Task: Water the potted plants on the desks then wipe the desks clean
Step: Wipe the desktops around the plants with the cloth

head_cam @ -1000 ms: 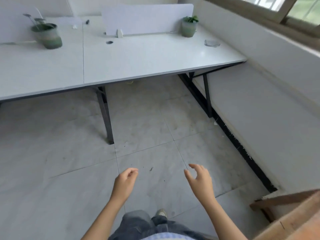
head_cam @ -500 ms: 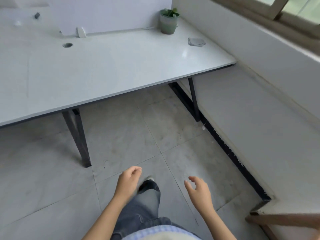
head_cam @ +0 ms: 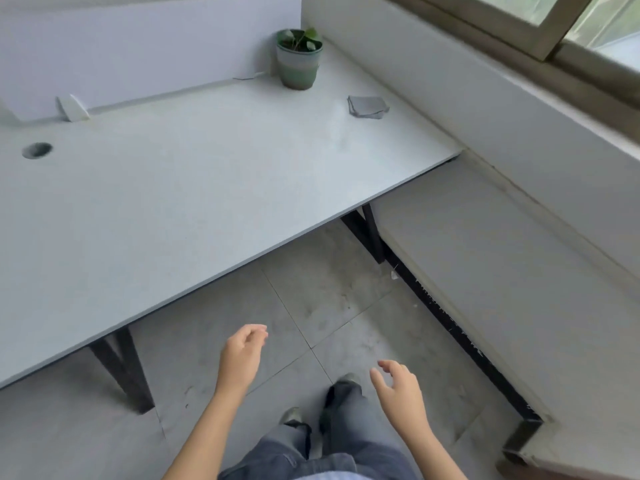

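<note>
A white desk [head_cam: 194, 188] fills the upper left of the view, its top pale and faintly smudged, carried on dark metal legs [head_cam: 121, 368] that stand on a floor [head_cam: 329, 306] of grey marbled tiles with thin grout lines. A white partition panel [head_cam: 138, 46] rises along the desk's far edge, held by a small white bracket [head_cam: 72, 109], and a round cable hole [head_cam: 37, 150] is cut into the top near the left. The potted plant [head_cam: 299, 58], a few green leaves in a grey-green pot, stands in the far right corner of the desk, just beside the panel's end. A folded grey cloth [head_cam: 367, 107] lies flat on the desk near the pot, close to the right edge. To the right a white wall runs under a brown-framed window [head_cam: 540, 32], with a low pale ledge [head_cam: 502, 271] below it edged by a dark strip. Both hands hang over the floor, short of the desk: the left hand [head_cam: 240, 358] and the right hand [head_cam: 398, 386] have loosely curled fingers and hold nothing.
</note>
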Demonstrator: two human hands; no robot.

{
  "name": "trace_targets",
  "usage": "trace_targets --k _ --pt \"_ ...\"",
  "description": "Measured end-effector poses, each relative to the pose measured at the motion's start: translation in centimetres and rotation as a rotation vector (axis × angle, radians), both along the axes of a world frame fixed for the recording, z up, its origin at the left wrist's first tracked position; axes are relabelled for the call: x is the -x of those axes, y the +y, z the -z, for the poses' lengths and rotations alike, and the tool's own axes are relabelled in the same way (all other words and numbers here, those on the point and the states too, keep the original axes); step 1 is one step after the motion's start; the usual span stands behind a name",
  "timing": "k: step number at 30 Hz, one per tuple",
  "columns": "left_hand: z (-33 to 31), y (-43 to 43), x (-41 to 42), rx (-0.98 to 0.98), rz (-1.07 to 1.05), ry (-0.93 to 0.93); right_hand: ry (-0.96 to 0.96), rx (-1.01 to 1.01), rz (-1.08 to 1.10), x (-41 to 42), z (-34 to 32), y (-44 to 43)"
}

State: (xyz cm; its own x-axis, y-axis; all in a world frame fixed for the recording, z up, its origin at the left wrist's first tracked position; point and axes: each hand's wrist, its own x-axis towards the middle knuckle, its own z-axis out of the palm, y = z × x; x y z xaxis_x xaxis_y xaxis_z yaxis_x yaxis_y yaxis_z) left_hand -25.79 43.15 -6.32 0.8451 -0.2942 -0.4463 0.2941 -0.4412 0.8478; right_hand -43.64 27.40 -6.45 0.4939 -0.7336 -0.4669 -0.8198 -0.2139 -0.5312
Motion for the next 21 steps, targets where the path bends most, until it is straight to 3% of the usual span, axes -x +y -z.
trace_targets --k 7,15,21 --pt "1.2 -7.8 -3.4 -0.081 0.135 0.043 -0.008 0.014 -0.019 -6.2 0.9 -8.5" --pt "-1.8 -21.3 -11.4 0.008 0.066 -0.077 -0.203 0.042 0.006 -15.8 -1.5 -23.8" --pt "-2.1 -27.5 -12.9 -0.027 0.130 -0.062 -0.175 -0.009 -0.039 -19.0 -1.5 -29.0"
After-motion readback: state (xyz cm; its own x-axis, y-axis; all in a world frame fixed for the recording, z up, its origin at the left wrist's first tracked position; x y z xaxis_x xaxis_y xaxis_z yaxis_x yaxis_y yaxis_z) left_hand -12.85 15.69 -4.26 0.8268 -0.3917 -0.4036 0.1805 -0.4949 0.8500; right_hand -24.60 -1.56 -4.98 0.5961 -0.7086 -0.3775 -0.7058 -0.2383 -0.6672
